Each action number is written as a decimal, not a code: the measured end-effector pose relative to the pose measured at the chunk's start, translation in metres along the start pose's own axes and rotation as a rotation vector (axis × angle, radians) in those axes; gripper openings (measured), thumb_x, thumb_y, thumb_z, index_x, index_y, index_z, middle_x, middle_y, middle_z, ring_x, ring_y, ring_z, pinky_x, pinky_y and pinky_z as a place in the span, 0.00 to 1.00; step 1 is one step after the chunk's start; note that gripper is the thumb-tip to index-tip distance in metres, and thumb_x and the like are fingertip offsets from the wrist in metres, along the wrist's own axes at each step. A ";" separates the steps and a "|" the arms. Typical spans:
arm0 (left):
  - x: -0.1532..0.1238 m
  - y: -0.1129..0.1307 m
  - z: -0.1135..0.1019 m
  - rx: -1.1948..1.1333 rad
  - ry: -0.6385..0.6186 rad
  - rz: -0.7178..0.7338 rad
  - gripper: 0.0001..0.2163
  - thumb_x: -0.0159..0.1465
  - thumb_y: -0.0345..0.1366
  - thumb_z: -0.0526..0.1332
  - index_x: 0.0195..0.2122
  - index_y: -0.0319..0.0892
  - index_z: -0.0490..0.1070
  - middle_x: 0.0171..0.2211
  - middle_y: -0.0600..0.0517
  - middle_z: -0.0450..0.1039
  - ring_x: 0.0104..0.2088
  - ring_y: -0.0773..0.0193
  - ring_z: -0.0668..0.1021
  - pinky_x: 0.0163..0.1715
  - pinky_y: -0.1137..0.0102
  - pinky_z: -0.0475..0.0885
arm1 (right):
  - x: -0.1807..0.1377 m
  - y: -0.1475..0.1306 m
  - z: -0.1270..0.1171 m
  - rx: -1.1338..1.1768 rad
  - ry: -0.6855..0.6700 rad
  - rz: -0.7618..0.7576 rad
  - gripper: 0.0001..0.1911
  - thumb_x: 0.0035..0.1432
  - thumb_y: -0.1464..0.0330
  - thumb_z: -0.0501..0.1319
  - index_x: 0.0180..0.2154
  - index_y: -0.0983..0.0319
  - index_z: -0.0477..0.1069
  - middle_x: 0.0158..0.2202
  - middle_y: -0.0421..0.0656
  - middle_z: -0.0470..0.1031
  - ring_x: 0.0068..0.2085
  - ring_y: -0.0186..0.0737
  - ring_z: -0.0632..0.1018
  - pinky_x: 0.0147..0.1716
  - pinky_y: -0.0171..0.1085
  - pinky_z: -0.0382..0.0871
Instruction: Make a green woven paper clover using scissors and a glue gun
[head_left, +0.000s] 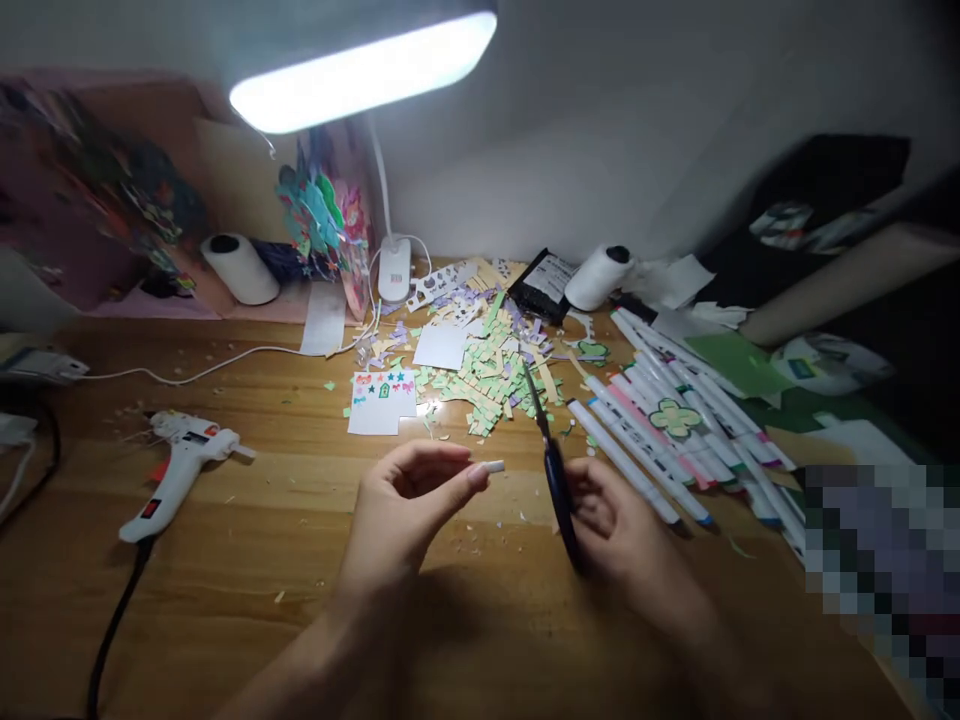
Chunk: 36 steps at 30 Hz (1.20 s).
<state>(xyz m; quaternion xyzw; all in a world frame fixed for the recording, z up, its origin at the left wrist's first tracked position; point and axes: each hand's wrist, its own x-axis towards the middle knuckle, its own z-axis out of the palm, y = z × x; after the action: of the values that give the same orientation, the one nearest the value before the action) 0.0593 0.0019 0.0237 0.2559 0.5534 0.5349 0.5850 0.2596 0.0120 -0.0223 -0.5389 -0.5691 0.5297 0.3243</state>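
Observation:
Between its thumb and forefinger, my left hand (409,495) pinches a small white strip (492,466), which looks like paper. My right hand (611,520) is closed around the dark handles of a pair of scissors (556,480). The scissor blades point away from me, toward the scraps, and stand a little to the right of the strip without touching it. Beyond both hands lies a pile of green, yellow and purple paper scraps (487,385). A white card (381,405) with small coloured drawings rests just past my left hand.
A hot glue gun (180,465) lies at the left with its black cord. Several markers (652,440) spread on the right, with a green flower cutout (675,418) on them. Thread spools (598,278), (240,268) stand at the back under a lit lamp (367,75).

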 end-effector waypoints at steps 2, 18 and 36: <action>0.007 0.001 0.007 -0.027 -0.013 0.030 0.11 0.46 0.34 0.73 0.27 0.38 0.74 0.24 0.54 0.75 0.26 0.71 0.76 0.28 0.79 0.71 | -0.006 0.001 0.020 0.368 -0.219 0.070 0.16 0.55 0.56 0.62 0.34 0.61 0.63 0.25 0.37 0.68 0.22 0.31 0.72 0.21 0.30 0.67; 0.016 -0.015 0.010 -0.016 -0.008 0.136 0.14 0.48 0.35 0.71 0.25 0.39 0.65 0.23 0.58 0.63 0.25 0.73 0.67 0.25 0.80 0.62 | -0.028 0.015 0.054 0.645 -0.463 0.127 0.40 0.33 0.33 0.55 0.35 0.60 0.62 0.23 0.35 0.63 0.19 0.29 0.66 0.19 0.31 0.64; 0.028 -0.024 0.002 -0.062 -0.096 -0.014 0.10 0.50 0.34 0.71 0.31 0.40 0.73 0.23 0.58 0.70 0.25 0.75 0.69 0.26 0.80 0.62 | -0.020 0.018 0.060 0.454 -0.317 0.301 0.36 0.32 0.34 0.59 0.27 0.59 0.57 0.15 0.29 0.56 0.13 0.25 0.59 0.11 0.27 0.59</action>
<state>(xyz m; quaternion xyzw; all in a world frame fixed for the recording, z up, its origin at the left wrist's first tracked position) 0.0646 0.0210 -0.0076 0.2591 0.5096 0.5346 0.6224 0.2127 -0.0253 -0.0492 -0.4417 -0.3935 0.7627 0.2613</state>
